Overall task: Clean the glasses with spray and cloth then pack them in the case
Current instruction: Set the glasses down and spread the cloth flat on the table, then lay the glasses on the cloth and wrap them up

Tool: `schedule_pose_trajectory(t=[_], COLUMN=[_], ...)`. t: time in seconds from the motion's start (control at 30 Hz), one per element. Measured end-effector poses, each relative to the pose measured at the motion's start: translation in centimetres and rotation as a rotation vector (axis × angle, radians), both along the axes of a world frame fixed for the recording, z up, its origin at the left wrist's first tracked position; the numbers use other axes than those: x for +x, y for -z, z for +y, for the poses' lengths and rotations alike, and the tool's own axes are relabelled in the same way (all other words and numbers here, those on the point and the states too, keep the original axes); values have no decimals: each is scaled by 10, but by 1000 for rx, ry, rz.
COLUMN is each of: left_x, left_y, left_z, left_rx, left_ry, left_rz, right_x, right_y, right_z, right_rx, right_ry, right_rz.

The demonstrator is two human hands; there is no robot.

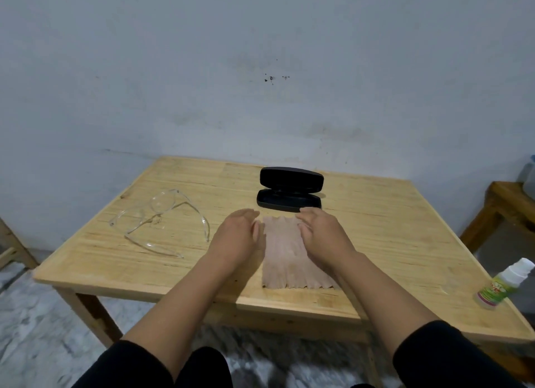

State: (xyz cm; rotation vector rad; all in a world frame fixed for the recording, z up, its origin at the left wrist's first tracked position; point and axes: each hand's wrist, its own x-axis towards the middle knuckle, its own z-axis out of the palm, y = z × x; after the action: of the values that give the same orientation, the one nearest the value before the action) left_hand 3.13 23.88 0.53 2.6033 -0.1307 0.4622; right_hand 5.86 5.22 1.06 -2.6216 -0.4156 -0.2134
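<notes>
A pale wooden worktop [376, 228] stands against a grey-white wall [260, 54]. In its middle lies a pinkish-beige cloth [289, 254], spread flat with wavy near and far edges. The left hand [238, 237] lies at the cloth's left edge and the right hand [321, 234] on its right part; both have relaxed, nearly straight fingers and pinch nothing. Just beyond the cloth sits a black glasses case [290, 190], lid up and open, with nothing visible inside. The clear-framed glasses [159, 219] lie to the left, well apart from the case, arms unfolded. A small spray bottle [503, 286] with a white top lies tilted near the worktop's right edge; its green and red label is too blurred to read. Black sleeves [451, 356] cover the upper forearms.
</notes>
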Motion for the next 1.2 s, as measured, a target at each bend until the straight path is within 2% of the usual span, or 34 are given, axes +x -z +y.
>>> schedule_pose_trajectory(t=[0.1, 0.23, 0.53, 0.77, 0.93, 1.1, 1.2], left_x=[-13, -51, -80, -70, -56, -43, -32], left_y=[-14, -16, 10, 12, 4, -17, -27], left_z=[46, 116, 187, 196, 201, 181, 155], left_rx=[-23, 46, 45, 10, -13, -268, -419], left_ry=[-48, -168, -235, -305, -313, -345, -311], left_rz=[-112, -207, -174, -201, -300, -391, -359], right_x=[7, 19, 34, 40, 36, 40, 41], right_y=[-14, -21, -22, -8, -18, -38, -46], right_z=[28, 78, 164, 184, 188, 164, 135], right_rx=[84, 73, 103, 153, 416, 544, 631], right_ry=[-138, -336, -540, -499, -429, -323, -232], right_rz=[1, 6, 56, 32, 71, -4, -16])
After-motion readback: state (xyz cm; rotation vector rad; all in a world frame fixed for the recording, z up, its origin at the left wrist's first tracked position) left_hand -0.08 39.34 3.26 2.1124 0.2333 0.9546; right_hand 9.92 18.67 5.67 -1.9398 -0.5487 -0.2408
